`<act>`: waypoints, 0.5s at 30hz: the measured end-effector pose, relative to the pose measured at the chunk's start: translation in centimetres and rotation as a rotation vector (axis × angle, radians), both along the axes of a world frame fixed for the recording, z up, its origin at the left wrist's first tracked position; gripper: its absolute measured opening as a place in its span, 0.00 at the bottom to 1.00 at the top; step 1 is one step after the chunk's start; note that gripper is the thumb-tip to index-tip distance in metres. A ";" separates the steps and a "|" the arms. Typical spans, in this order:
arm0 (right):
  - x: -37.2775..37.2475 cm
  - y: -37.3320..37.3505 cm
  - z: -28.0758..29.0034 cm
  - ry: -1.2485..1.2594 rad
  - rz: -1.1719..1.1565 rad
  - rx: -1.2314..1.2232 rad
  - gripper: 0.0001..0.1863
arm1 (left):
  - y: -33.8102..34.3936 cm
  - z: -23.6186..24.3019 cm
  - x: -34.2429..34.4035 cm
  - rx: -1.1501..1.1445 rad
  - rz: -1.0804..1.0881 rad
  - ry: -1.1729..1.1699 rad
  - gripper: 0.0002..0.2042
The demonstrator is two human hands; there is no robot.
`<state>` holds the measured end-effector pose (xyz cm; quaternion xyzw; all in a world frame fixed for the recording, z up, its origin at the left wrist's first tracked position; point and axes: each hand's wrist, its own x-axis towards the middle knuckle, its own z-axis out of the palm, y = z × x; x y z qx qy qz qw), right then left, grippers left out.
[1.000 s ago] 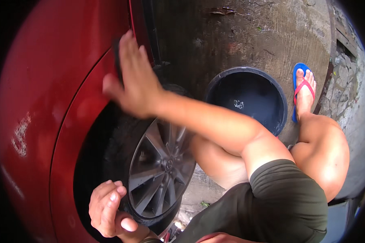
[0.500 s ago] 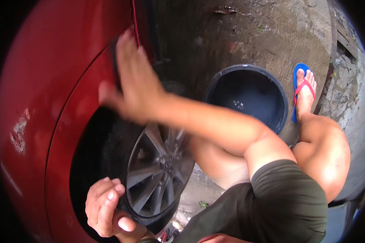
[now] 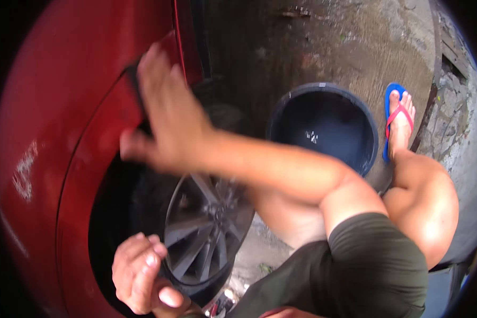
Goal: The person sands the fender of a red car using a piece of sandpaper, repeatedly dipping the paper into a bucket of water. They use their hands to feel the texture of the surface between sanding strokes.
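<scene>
R hand (image 3: 174, 119) spread flat, thumb out, over dark pad (image 3: 134, 86) on red car panel (image 3: 111, 117), upper left of pic. Keep pad flat, push soft & even. L hand (image 3: 137, 273), lower left, curled; can't tell if gripping.

White-scuffed red is being shown by the car bodywork (image 3: 85, 100) at nine o'clock, grey by the alloy wheel (image 3: 217, 213) at seven, dark olive by the sleeve (image 3: 376, 257) at four, blue and pink by the flip-flop (image 3: 393, 88).
</scene>
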<state>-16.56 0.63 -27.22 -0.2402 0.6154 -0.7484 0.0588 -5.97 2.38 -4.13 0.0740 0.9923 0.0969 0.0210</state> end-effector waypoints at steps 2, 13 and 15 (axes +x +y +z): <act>-3.5 -1.5 -2.2 -0.215 0.021 -0.049 0.67 | -0.6 -0.1 -0.3 -0.080 0.002 -0.047 0.36; -1.1 1.4 -4.6 -0.012 0.062 -0.219 0.49 | -0.7 -0.9 -0.6 -0.425 -0.132 -0.076 0.38; -0.9 2.2 -6.4 -0.014 0.024 -0.265 0.41 | -0.7 -2.3 -1.8 -0.454 -0.155 -0.076 0.35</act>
